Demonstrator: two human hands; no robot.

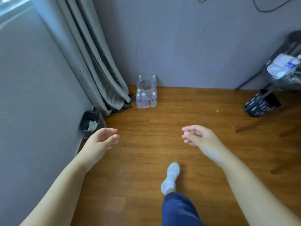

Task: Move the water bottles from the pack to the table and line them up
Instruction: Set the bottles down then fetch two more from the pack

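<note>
So the pack of water bottles (146,95) is sitting on the floor in the corner, well ahead of both hands, right up against the wall and just beside the curtain (91,62). The plastic wrap looks torn open, with a gap in the middle where some bottles seem to be gone.

Left hand (101,141) and right hand (197,136) are both empty, fingers loose and half curled, nothing gripped, stretched out in front with one foot (170,177) stepping forward between them. I'd guess this is the walk-up before the grab.

My tip: get close, crouch, and take the near-row bottles by the body, one per hand, pulling straight up so the wrap doesn't drag the others over.

The floor (179,111) is smooth wood, mostly bare, a few white specks far off the right hand. Small bin (91,123) just past the left hand. Off to the far right there's a dark chair or stand (286,66) with a bottle on it. I can't see a table.
</note>
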